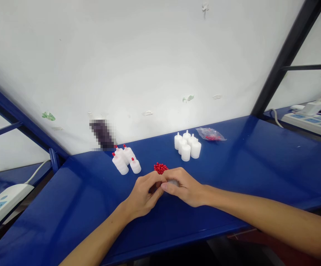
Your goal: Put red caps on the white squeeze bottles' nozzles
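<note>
My left hand and my right hand meet at the fingertips over the blue table. Within the curl of my right hand shows part of a whitish, translucent object, mostly covered by the fingers. My left fingers are pinched together, and what they hold is hidden. Just beyond the fingertips lies a pile of small red caps. Several white bottles with red tips stand to the left of the pile. On the right is a group of white bottles without red tips.
A clear plastic bag with red pieces lies behind the right bottles. A dark pixelated shape is by the wall. Metal frame posts rise at both sides. Power strips sit beyond the table's sides.
</note>
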`<state>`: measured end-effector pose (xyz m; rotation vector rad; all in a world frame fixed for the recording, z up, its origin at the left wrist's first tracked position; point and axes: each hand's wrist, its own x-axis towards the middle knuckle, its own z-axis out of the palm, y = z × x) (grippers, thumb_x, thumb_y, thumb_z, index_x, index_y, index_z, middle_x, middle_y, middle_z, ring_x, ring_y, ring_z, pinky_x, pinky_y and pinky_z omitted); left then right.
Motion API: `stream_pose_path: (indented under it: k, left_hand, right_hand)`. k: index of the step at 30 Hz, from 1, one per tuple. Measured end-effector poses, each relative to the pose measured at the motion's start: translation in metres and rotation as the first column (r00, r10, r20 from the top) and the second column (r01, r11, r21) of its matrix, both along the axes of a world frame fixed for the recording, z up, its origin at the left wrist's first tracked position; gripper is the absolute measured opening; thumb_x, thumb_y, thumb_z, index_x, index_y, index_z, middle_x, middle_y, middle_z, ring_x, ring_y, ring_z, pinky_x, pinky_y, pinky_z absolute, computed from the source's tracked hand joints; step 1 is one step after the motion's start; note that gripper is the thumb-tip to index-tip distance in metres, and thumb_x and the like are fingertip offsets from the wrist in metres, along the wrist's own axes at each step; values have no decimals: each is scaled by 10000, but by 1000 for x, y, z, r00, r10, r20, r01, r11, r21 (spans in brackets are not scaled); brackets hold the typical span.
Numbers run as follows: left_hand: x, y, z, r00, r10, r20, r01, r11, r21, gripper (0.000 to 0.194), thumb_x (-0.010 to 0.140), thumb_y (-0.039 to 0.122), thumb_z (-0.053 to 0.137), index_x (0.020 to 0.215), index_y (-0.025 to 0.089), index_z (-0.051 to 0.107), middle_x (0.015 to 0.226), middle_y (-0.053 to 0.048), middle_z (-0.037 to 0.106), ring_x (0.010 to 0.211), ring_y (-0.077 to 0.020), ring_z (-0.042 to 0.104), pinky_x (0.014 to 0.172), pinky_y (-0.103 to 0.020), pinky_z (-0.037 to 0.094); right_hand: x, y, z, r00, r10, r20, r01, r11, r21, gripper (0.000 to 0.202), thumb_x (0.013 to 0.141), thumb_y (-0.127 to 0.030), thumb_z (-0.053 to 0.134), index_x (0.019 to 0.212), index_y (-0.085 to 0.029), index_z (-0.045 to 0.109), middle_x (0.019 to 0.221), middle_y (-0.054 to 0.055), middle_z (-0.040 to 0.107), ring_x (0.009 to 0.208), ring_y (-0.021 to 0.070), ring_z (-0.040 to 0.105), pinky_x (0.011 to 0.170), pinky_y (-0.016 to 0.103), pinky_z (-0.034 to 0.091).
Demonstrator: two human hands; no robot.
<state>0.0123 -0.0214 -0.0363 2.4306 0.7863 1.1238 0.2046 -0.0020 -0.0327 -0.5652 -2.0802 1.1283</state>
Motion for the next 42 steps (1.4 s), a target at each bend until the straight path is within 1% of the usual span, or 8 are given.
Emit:
stream_pose_path:
  k: [5,11,16,22,26,34,38,42]
  left_hand:
    - [2,-1,-2,999,-46,-29,47,999,28,84,906,115,569,948,187,584,710,27,487,598,-86,416,552,-206,336]
    - [5,-5,0,999,-46,-25,47,998,49,102,929,123,531,978,187,594,697,27,485,580,-86,412,545,-207,344]
    - [-7,3,3,973,199,121,-201,979,12,44,925,189,547,958,187,577,654,42,512,537,-82,432,522,-195,363]
    - [-32,29,36,652,668,358,-635,739,-225,192,844,348,655,921,174,633,538,81,427,440,-74,375,444,-192,308]
    - [-47,37,38,612,764,204,-727,645,-233,243,804,407,670,868,173,681,499,86,393,445,-85,402,488,-208,354]
    - [-47,34,25,604,797,-16,-797,604,3,241,848,387,614,987,194,655,476,106,387,448,-103,447,579,-229,394]
    - [-38,23,22,693,713,110,-718,668,196,195,880,286,575,1035,184,633,512,107,328,427,-79,370,525,-197,364]
    - [-25,14,11,892,443,-94,-397,865,306,134,890,193,542,967,174,650,528,83,438,432,-66,399,498,-186,354]
  right_hand:
    - [-1,-2,1,1000,-8,20,10,997,-75,248,828,-252,548,611,-159,470,568,-53,371,526,82,320,492,232,251]
    - [0,-5,1,1000,9,-5,-9,998,-67,337,877,-345,526,601,-163,456,569,-50,351,525,83,302,498,237,253]
    - [0,0,0,999,-52,0,52,999,-12,320,985,-452,432,842,-178,512,671,-46,441,594,103,386,584,245,326]
    - [-3,2,0,992,-124,29,125,991,-44,267,888,-418,602,790,-184,516,662,-47,474,568,94,392,544,231,325]
    - [-1,0,2,982,-183,-48,187,979,83,165,767,-268,640,751,-189,496,656,-40,477,571,106,397,547,247,334]
    - [29,29,32,869,-450,-203,492,750,442,196,873,-158,369,1007,-194,508,973,71,521,881,218,513,805,384,438]
    - [58,53,50,704,-658,-268,705,597,384,197,873,-192,473,1058,-195,541,1043,88,611,944,241,578,826,401,464]
    - [86,64,54,640,-732,-234,766,587,261,152,849,-293,624,954,-184,608,984,76,689,851,224,649,762,360,496]
